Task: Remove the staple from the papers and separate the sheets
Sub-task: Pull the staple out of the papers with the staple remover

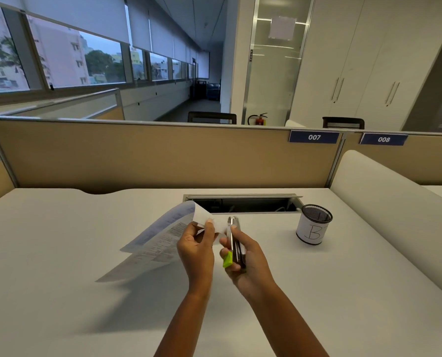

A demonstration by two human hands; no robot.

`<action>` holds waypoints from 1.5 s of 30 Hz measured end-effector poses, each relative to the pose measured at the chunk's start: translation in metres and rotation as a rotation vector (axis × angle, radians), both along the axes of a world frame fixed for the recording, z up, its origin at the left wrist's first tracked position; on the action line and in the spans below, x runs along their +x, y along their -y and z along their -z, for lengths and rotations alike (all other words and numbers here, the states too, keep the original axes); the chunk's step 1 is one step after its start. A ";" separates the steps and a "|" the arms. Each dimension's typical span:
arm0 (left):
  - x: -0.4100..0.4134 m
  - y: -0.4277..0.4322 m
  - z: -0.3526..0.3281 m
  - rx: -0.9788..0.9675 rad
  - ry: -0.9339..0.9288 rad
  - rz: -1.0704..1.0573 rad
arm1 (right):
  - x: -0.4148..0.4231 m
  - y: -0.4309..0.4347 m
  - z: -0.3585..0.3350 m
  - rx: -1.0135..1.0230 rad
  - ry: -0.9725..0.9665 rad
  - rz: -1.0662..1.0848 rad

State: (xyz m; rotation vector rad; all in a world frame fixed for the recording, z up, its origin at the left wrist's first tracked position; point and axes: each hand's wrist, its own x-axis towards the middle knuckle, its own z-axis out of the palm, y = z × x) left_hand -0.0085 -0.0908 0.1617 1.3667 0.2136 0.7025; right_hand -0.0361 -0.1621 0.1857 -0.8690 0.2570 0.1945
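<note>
Bare white worktop (60, 292), left hand (196, 249) fingers pinching the corner of the papers (160, 238) raised above mid-worktop, right hand (245, 256) gripping a green-tipped stapler (234, 243) touching that corner, mesh pen cup (313, 224) toward the right edge, open cable tray (243, 203) at the far edge, tan partition (163, 155), windows (60, 57), white cabinets (369, 60)

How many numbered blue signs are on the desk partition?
2: sign 007 on the beige partition ahead, and sign 008 just right of it on the next panel. Others may lie outside the view.
</note>
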 end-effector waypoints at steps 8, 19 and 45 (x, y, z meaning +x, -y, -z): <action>-0.005 0.004 -0.026 -0.066 -0.056 0.088 | 0.004 0.012 0.000 -1.274 0.531 0.354; -0.017 0.002 -0.056 0.070 0.018 0.228 | 0.012 0.025 -0.035 -1.379 0.758 0.560; -0.005 -0.028 -0.058 0.070 -0.084 0.279 | 0.012 0.023 -0.032 -1.415 0.817 0.176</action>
